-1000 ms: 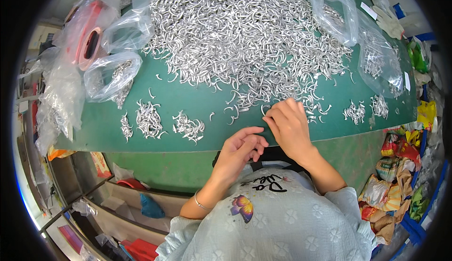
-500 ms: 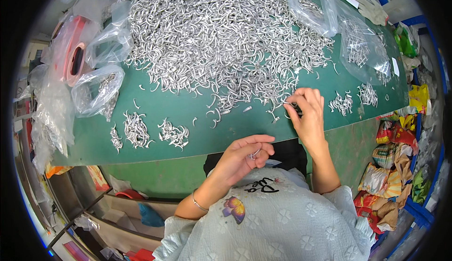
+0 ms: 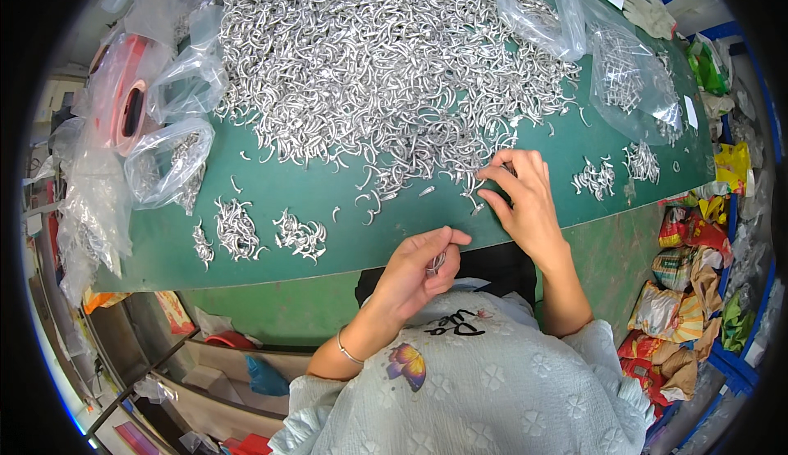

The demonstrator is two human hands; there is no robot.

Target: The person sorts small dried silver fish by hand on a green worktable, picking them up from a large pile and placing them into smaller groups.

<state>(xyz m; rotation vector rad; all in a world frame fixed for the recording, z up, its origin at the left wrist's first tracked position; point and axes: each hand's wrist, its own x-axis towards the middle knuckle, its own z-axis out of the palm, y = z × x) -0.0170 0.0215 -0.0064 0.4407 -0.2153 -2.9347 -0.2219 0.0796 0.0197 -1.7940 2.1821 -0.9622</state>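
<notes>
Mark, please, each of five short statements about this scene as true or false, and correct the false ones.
1. The left hand holds a small silvery piece. True.
2. The right hand is inside a clear plastic bag. False: the right hand is at the near edge of the large silvery pile.
3. Three small heaps lie on the table, to the left of the left hand. True.
4. The tabletop is red. False: it is green.
5. A bracelet is on the left wrist. True.
</notes>
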